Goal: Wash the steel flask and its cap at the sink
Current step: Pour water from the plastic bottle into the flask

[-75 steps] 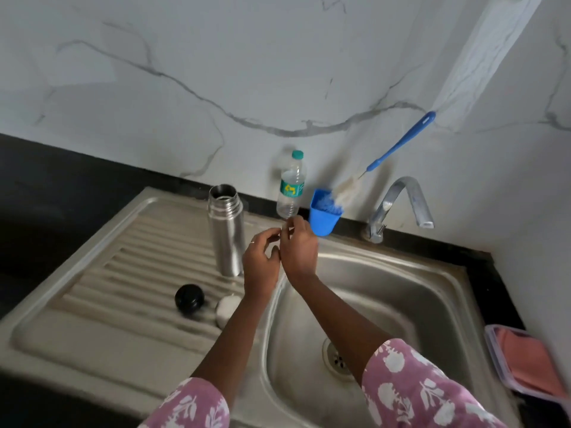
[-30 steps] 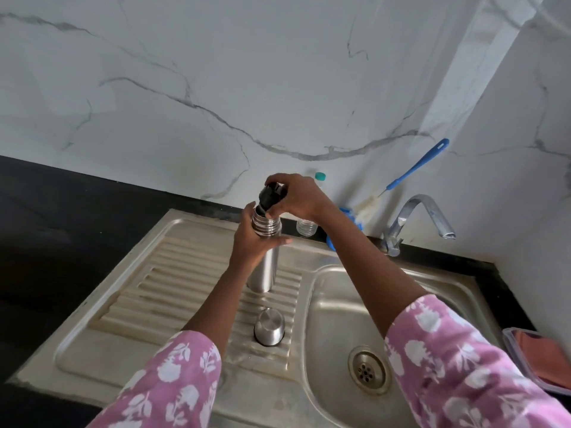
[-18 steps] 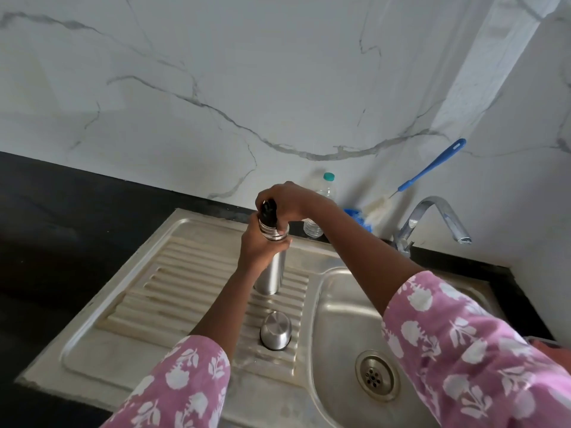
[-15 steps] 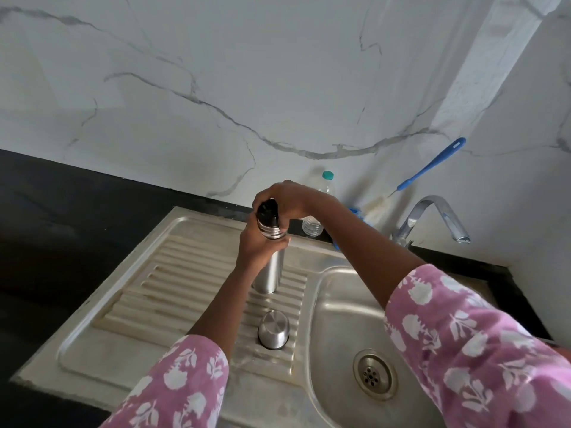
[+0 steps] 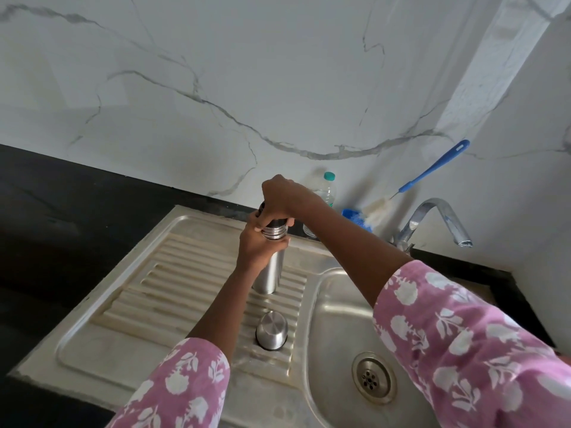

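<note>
Mid-frame: left hand point(image 5: 256, 247) wrapped round flask point(image 5: 270, 273), right hand point(image 5: 282, 196) curled over black plug point(image 5: 261, 209) — sunk lower than before.

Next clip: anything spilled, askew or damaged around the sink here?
Nothing spilled or broken. The flask stands upright on the drainboard, left hand round its neck, right hand gripping the black stopper. The steel cap sits apart, nearer the camera. Only oddity: beige staining along the drainboard ridges.

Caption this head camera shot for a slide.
Left hand holds the upright steel flask on the drainboard while the right hand grips its black stopper.
</note>
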